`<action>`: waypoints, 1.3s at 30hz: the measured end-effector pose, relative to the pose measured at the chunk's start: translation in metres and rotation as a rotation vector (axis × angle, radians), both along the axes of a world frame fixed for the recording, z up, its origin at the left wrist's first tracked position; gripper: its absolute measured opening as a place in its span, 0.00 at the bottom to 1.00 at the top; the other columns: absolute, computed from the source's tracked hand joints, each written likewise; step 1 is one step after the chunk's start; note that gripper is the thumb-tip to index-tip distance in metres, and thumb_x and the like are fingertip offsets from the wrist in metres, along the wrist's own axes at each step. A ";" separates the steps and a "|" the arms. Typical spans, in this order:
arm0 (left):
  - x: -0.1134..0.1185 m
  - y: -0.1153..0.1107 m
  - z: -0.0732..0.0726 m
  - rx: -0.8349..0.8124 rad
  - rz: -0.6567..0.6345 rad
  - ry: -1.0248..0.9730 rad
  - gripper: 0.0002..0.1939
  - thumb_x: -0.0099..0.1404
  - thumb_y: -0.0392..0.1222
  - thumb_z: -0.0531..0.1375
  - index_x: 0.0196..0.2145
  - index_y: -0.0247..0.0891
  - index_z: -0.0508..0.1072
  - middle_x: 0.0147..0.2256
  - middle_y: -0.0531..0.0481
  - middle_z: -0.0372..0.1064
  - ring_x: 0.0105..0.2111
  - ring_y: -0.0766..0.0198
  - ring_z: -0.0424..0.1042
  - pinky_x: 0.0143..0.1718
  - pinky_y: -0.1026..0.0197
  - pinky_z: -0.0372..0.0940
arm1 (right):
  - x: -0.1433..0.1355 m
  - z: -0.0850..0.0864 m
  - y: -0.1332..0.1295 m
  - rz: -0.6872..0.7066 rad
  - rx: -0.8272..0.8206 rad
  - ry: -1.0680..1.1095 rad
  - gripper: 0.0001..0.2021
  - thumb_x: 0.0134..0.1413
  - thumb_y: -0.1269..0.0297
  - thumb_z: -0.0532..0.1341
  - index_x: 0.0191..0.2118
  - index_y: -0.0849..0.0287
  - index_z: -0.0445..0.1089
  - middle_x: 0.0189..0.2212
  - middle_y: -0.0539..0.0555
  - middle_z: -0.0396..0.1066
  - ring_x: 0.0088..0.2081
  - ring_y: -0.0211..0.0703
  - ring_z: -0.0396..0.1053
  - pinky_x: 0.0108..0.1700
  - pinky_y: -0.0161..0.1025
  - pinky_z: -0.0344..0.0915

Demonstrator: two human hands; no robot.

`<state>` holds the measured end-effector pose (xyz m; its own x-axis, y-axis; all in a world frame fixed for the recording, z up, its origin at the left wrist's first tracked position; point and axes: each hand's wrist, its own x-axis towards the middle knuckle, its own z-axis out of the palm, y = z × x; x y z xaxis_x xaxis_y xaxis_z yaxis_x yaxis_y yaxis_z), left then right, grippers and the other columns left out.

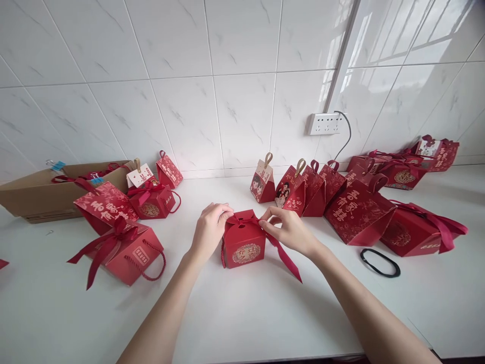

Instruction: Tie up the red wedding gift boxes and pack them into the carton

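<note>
In the middle of the white table stands a small red gift box [244, 247] with a gold round emblem on its front. A dark red ribbon [285, 260] crosses its top, and one long tail hangs down to the right onto the table. My left hand [210, 227] is closed at the box's upper left, its fingertips pinching the ribbon there. At the upper right, my right hand [290, 230] pinches the ribbon between thumb and finger. A twisted red cord [223, 255] hangs on the box's left side.
Left of me are a ribboned gift box [131, 255], more red boxes and an open cardboard box [41, 194]. Several red boxes [358, 212] line the right side, near a black elastic loop [380, 263]. A power strip [325, 124] is on the tiled wall.
</note>
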<state>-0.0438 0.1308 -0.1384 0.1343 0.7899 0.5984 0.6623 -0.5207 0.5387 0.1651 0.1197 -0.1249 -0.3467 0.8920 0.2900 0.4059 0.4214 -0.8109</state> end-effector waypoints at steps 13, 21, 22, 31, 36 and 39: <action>-0.016 -0.021 0.034 -0.562 -0.188 -0.075 0.12 0.59 0.51 0.57 0.28 0.38 0.69 0.25 0.54 0.65 0.25 0.69 0.63 0.26 0.66 0.57 | 0.021 0.015 0.002 0.000 -0.373 0.040 0.17 0.48 0.49 0.59 0.26 0.60 0.65 0.15 0.44 0.53 0.18 0.31 0.51 0.21 0.31 0.47; -0.028 -0.014 0.036 -0.962 -0.191 -0.184 0.23 0.58 0.61 0.54 0.21 0.37 0.61 0.16 0.60 0.40 0.16 0.74 0.39 0.19 0.65 0.37 | 0.025 0.010 0.006 0.092 -0.436 -0.120 0.17 0.49 0.48 0.58 0.27 0.60 0.67 0.18 0.46 0.54 0.20 0.32 0.53 0.19 0.32 0.43; -0.030 -0.012 0.034 -0.973 -0.212 -0.158 0.23 0.57 0.60 0.55 0.21 0.37 0.61 0.16 0.60 0.39 0.16 0.74 0.38 0.19 0.65 0.36 | 0.025 0.009 0.007 0.090 -0.441 -0.106 0.17 0.49 0.48 0.58 0.27 0.60 0.67 0.17 0.46 0.54 0.20 0.32 0.54 0.19 0.32 0.43; -0.035 -0.001 0.020 -0.976 -0.315 -0.170 0.22 0.52 0.59 0.61 0.22 0.37 0.60 0.17 0.60 0.42 0.16 0.75 0.42 0.20 0.66 0.39 | 0.035 0.011 0.010 0.144 -0.467 0.021 0.16 0.45 0.55 0.61 0.18 0.59 0.61 0.15 0.44 0.51 0.18 0.31 0.50 0.22 0.33 0.52; -0.032 -0.003 0.022 -0.985 -0.380 -0.151 0.22 0.56 0.55 0.59 0.19 0.37 0.56 0.16 0.61 0.41 0.16 0.75 0.41 0.19 0.66 0.36 | 0.043 0.014 0.010 0.162 -0.493 -0.064 0.14 0.47 0.55 0.61 0.20 0.59 0.63 0.18 0.45 0.53 0.20 0.32 0.55 0.21 0.32 0.51; -0.026 -0.006 0.021 -0.981 -0.365 -0.204 0.20 0.56 0.51 0.59 0.19 0.37 0.56 0.15 0.61 0.45 0.15 0.75 0.43 0.18 0.67 0.39 | 0.041 0.016 0.006 0.265 -0.472 0.011 0.14 0.51 0.55 0.60 0.22 0.59 0.64 0.18 0.46 0.56 0.22 0.33 0.58 0.24 0.33 0.55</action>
<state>-0.0700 0.1245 -0.1177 0.4290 0.8710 -0.2396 0.4034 0.0526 0.9135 0.2062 0.1262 -0.1085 -0.5768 0.8086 -0.1162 0.3255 0.0971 -0.9405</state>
